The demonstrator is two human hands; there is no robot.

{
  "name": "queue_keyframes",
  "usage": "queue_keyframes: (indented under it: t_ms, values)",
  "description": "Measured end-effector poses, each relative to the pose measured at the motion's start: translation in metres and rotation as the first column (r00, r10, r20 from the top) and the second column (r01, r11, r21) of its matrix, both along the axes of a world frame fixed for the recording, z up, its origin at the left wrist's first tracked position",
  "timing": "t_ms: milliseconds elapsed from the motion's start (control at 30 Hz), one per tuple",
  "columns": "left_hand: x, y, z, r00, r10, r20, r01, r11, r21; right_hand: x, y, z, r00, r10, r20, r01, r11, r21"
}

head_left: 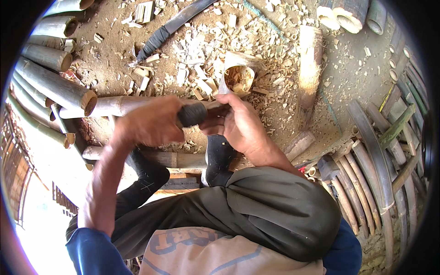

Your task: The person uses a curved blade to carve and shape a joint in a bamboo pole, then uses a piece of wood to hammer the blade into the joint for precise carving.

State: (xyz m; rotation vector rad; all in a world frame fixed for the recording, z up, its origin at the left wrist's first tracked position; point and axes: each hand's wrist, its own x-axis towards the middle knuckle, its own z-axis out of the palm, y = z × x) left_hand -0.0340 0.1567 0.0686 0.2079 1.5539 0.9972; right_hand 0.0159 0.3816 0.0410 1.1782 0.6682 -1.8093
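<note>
Bamboo poles (55, 85) left; curved strips (373, 151) right; shavings (201, 50) scattered.

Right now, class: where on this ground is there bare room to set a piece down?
Barest: the dirt between the upright bamboo stub and the curved strips, and the patch beside the stacked poles. Crowded: the chip pile beyond both hands.

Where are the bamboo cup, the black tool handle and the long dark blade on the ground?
bamboo cup (239, 77), head view, on its open mouth.
black tool handle (192, 114), head view, on its wrapped end between the hands.
long dark blade (176, 23), head view, on its middle.
</note>
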Motion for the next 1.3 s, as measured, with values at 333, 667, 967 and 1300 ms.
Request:
queue_keyframes:
  t_ms: [333, 667, 967, 1300]
  values:
    - [0.066, 0.056, 0.031, 0.993, -0.014, -0.115, -0.027, 0.939, -0.343, 0.006, 0.024, 0.007, 0.936, 0.351, 0.014, -0.334, 0.878, 0.343]
    - [0.121, 0.074, 0.028, 0.912, 0.389, -0.132, -0.411, 0.866, -0.284, 0.032, 0.04, -0.003, 0.797, 0.542, -0.266, -0.384, 0.795, 0.469]
    - [0.011, 0.024, 0.026, 0.721, -0.276, -0.636, -0.223, 0.776, -0.589, 0.005, -0.017, -0.018, 0.919, -0.258, -0.298, 0.207, 0.959, -0.194]
    - [0.07, 0.094, 0.104, 0.806, -0.471, -0.358, 0.407, 0.881, -0.242, 0.068, 0.043, 0.029, 0.898, -0.007, -0.439, -0.017, 0.999, -0.052]
